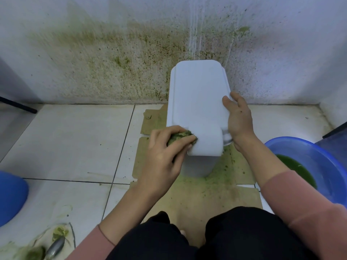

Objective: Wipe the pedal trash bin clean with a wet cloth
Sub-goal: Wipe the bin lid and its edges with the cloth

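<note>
A white pedal trash bin stands on flattened cardboard against the stained wall, its lid closed. My left hand is shut on a green-stained wet cloth and presses it against the lid's front left corner. My right hand grips the lid's right edge, thumb on top and fingers around the side. The pedal is hidden from view.
A blue basin holding green water sits on the floor at the right. Cardboard with green stains lies under the bin. The wall is spattered green. A blue object is at the left, a spoon with green mess at bottom left.
</note>
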`<state>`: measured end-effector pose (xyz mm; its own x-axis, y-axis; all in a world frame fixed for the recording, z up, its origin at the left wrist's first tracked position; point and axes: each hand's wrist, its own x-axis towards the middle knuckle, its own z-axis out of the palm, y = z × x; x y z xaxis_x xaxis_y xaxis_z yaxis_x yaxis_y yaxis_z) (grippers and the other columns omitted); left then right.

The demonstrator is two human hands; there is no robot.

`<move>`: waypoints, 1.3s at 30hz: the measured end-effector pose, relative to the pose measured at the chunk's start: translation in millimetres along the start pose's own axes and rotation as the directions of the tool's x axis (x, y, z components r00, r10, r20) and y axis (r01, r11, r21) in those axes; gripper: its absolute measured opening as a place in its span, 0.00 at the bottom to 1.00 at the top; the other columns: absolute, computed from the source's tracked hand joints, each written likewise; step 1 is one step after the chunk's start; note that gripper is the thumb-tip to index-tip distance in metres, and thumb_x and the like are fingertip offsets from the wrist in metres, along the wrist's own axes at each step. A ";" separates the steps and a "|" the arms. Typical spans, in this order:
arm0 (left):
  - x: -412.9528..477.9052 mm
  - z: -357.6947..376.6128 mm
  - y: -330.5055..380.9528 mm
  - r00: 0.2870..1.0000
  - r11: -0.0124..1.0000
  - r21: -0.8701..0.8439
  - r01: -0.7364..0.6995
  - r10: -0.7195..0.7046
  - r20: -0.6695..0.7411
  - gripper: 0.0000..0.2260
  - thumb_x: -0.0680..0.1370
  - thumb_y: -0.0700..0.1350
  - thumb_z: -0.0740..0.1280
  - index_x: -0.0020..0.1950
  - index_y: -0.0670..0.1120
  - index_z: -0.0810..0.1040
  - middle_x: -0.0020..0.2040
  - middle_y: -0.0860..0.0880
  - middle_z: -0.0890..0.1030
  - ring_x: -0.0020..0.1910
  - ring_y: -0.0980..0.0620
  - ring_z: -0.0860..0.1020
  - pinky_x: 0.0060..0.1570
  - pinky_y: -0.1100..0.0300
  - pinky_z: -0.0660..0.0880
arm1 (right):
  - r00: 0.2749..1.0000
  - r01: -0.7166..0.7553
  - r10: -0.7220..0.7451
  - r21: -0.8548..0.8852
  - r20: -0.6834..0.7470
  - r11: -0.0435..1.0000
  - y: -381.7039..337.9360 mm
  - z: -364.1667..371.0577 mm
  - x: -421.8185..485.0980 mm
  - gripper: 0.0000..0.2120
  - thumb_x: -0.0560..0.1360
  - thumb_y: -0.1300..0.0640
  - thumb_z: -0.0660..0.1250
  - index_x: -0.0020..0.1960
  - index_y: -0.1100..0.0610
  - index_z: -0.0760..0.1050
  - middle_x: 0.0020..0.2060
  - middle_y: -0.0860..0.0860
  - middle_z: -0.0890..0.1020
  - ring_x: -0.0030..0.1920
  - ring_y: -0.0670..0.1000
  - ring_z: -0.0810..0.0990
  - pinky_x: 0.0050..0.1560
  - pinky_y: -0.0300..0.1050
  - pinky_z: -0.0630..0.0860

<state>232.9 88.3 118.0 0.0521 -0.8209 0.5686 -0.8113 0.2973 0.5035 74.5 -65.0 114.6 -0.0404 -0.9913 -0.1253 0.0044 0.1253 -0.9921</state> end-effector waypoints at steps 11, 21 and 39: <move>110.5 14.6 1.6 0.759 0.969 0.245 0.035 -0.186 0.624 0.23 0.82 0.61 0.45 0.77 0.64 0.45 0.79 0.60 0.39 0.78 0.53 0.35 0.70 0.38 0.27 | 0.998 0.026 -0.027 -0.006 -0.059 1.000 0.4 1.7 -1.7 0.23 0.79 0.48 0.59 0.72 0.53 0.70 0.69 0.49 0.75 0.68 0.50 0.73 0.71 0.53 0.68; 229.5 104.0 -44.6 0.740 0.902 0.431 -0.037 -0.265 0.618 0.23 0.83 0.57 0.44 0.79 0.59 0.48 0.81 0.54 0.47 0.79 0.45 0.44 0.75 0.40 0.41 | 0.990 0.069 -0.071 -0.025 -0.118 0.997 8.8 -1.0 1.0 0.18 0.83 0.51 0.55 0.72 0.51 0.69 0.70 0.47 0.72 0.67 0.45 0.70 0.71 0.46 0.65; 110.1 -5.4 -2.3 0.893 0.996 0.085 0.026 -0.061 0.445 0.17 0.71 0.53 0.75 0.56 0.46 0.83 0.53 0.50 0.80 0.55 0.50 0.76 0.56 0.55 0.73 | 0.878 0.458 -0.272 -0.520 0.395 0.721 -20.2 -46.5 -13.4 0.22 0.74 0.40 0.66 0.68 0.41 0.73 0.72 0.39 0.70 0.73 0.43 0.65 0.74 0.60 0.57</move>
<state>243.6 -0.1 182.9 -0.1628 -0.9687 0.1874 -0.8564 0.2331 0.4607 28.6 -52.3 136.3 0.3577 -0.9200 0.1600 -0.5348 -0.3423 -0.7726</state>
